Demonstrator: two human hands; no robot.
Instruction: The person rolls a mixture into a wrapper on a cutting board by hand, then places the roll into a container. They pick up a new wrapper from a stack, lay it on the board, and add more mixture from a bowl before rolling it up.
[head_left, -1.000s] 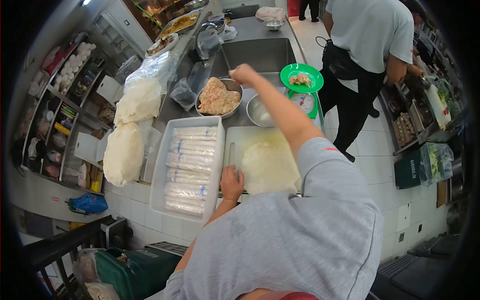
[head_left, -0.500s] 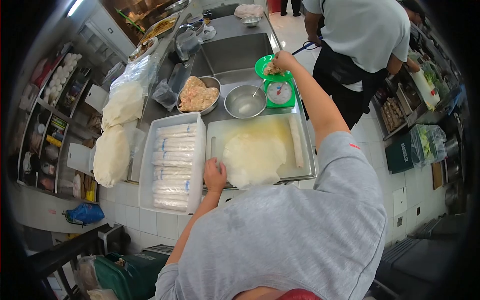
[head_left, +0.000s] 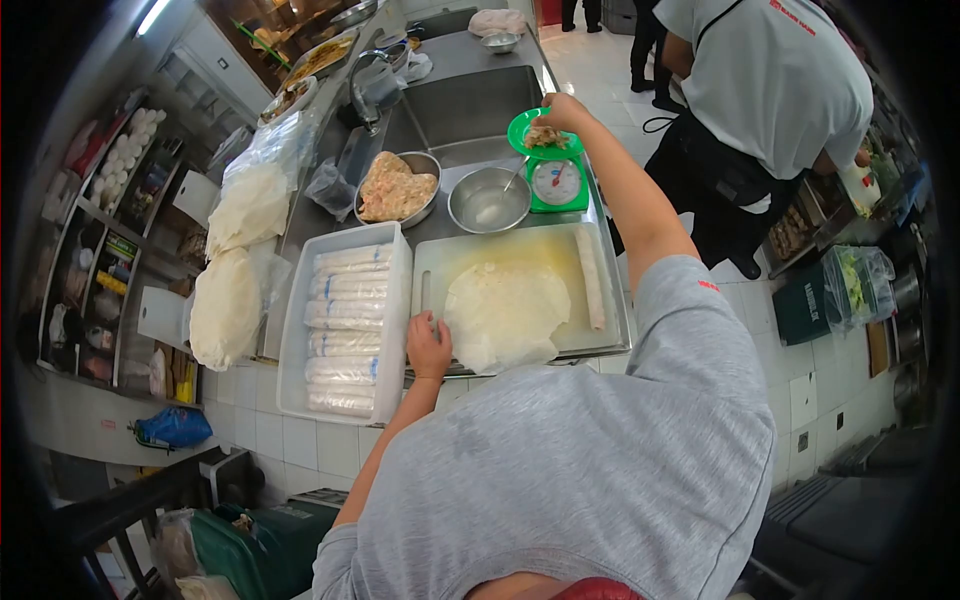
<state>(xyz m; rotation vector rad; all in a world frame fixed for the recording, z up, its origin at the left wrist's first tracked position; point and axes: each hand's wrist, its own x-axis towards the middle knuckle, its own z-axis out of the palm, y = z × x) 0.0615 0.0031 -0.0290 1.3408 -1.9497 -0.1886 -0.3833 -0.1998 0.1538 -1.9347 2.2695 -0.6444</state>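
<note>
My left hand (head_left: pixel 428 348) rests at the left edge of the white cutting board (head_left: pixel 440 258), beside a white plastic tub (head_left: pixel 287 335) of plastic-wrapped rolls (head_left: pixel 343 343). Its fingers are loosely bent, holding nothing visible. A thin, pale wrapper sheet (head_left: pixel 508 312) lies on the board, and one slim roll (head_left: pixel 590 280) lies along the right side. My right hand (head_left: pixel 566 112) reaches over the green pan (head_left: pixel 518 124) of a kitchen scale (head_left: pixel 556 184), fingers closed at the meat filling (head_left: pixel 545 138); what they grip is hidden.
A bowl of ground meat (head_left: pixel 398 188) and a metal bowl with a spoon (head_left: pixel 490 200) stand behind the board, before the sink (head_left: pixel 470 105). Stacked wrapper sheets (head_left: pixel 225 305) lie at left. A co-worker (head_left: pixel 770 100) bends over shelves at right.
My right hand has shifted slightly up and left over the scale pan. The left hand stays in place. The co-worker has moved to the right.
</note>
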